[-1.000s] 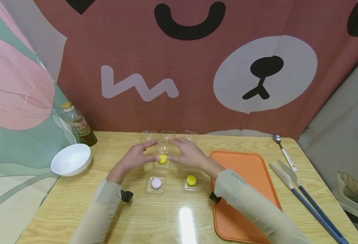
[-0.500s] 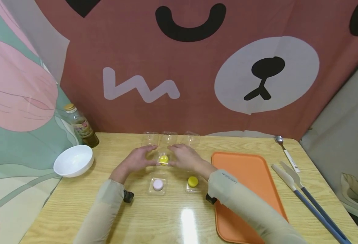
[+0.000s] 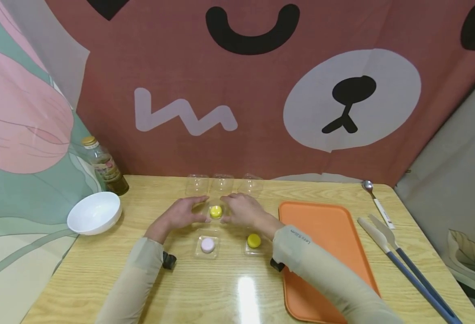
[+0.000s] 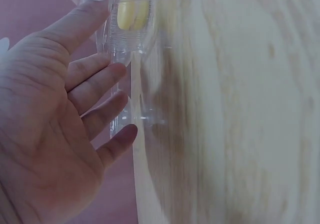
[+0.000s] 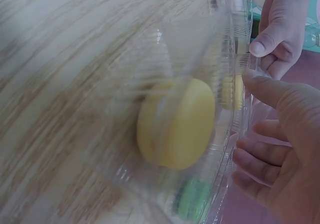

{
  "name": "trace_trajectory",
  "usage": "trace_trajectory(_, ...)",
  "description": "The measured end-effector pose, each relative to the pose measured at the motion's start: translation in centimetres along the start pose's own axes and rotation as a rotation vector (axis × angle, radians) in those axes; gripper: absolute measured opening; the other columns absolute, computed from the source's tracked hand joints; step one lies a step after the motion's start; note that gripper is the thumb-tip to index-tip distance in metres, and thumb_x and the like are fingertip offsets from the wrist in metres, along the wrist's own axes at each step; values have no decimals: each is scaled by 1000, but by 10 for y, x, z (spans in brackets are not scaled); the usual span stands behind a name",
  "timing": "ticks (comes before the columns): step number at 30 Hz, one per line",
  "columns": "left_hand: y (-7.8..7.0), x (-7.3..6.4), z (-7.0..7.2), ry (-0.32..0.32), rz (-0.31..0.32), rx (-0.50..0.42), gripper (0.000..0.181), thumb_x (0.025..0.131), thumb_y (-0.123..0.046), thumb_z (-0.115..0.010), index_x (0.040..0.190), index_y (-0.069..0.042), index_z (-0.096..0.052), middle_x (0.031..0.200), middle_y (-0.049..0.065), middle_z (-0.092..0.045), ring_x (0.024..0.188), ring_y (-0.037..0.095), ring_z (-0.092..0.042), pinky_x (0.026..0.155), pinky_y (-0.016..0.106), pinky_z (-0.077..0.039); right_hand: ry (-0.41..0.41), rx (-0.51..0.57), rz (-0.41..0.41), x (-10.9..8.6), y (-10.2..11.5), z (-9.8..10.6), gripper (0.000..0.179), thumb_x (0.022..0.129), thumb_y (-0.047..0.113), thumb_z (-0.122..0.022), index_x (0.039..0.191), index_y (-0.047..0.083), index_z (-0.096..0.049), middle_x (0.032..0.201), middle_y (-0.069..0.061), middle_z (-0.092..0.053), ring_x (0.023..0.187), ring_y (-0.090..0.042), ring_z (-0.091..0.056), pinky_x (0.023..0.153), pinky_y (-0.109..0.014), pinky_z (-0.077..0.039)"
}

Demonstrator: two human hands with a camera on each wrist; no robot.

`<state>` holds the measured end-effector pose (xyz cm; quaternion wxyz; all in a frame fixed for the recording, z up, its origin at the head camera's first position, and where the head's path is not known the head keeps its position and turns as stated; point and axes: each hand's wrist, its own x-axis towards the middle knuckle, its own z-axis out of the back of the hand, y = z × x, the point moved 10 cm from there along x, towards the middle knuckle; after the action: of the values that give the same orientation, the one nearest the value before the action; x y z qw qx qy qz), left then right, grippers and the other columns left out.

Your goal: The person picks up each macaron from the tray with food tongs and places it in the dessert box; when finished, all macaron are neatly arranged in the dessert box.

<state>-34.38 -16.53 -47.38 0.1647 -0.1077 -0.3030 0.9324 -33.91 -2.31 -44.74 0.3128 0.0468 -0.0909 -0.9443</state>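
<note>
A yellow macaron (image 3: 215,212) lies in a small clear plastic box between my two hands. My left hand (image 3: 184,212) is at the box's left side, its thumb at the near corner and its fingers spread loosely toward the back. Mirroring it on the right, my right hand (image 3: 243,210) has its thumb at the other near corner. In the left wrist view the thumb (image 4: 82,16) touches the clear plastic while the other fingers stay relaxed. Nearer me are a lilac macaron (image 3: 207,245) and another yellow macaron (image 3: 254,240), each in a clear box.
A green macaron (image 5: 192,199) shows in the right wrist view. Clear lids (image 3: 198,183) stand along the back edge. An orange tray (image 3: 314,220) lies right, with tongs (image 3: 407,265) and a spoon (image 3: 377,202) beyond. A white bowl (image 3: 94,213) and bottle (image 3: 106,168) stand left.
Both hands have come slightly nearer to me, and the clear lid over the middle yellow macaron has come down. The right forearm has shifted a little left.
</note>
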Motion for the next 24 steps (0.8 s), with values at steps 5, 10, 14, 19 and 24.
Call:
trace_trajectory(5, 2, 0, -2, 7, 1, 22, 81, 85, -46, -79, 154, -18, -46, 157, 11, -47, 147, 36, -41, 122, 55, -32, 19, -6, -11, -1, 2, -3, 75, 89, 48, -75, 150, 14, -49, 151, -10, -54, 137, -30, -54, 117, -49, -42)
trace_trajectory(10, 1, 0, -3, 7, -8, 41, 79, 86, -43, -79, 153, -16, -47, 156, 10, -49, 146, 35, -42, 122, 53, -33, 25, -27, -10, 0, 3, -5, 75, 90, 48, -74, 151, 13, -48, 151, -10, -54, 137, -31, -54, 116, -47, -44)
trace_trajectory(14, 2, 0, -3, 7, 4, 50, 79, 86, -42, -80, 153, -17, -47, 156, 10, -49, 146, 35, -42, 122, 53, -33, 17, -25, -4, 0, 4, -5, 73, 89, 46, -76, 149, 12, -51, 148, -11, -57, 133, -30, -57, 114, -46, -47)
trace_trajectory(19, 2, 0, -3, 7, 7, 64, 78, 86, -42, -80, 153, -17, -47, 156, 11, -49, 146, 35, -42, 122, 53, -33, 14, -22, 11, 1, 6, -4, 72, 89, 45, -77, 146, 10, -53, 142, -10, -62, 127, -29, -62, 110, -44, -50)
trace_trajectory(24, 1, -1, -3, 14, 11, 71, 78, 87, -43, -79, 152, -16, -48, 154, 12, -50, 145, 35, -44, 120, 53, -35, 7, -34, 29, 1, 7, -3, 70, 88, 44, -77, 145, 10, -55, 140, -11, -64, 125, -29, -63, 110, -43, -50)
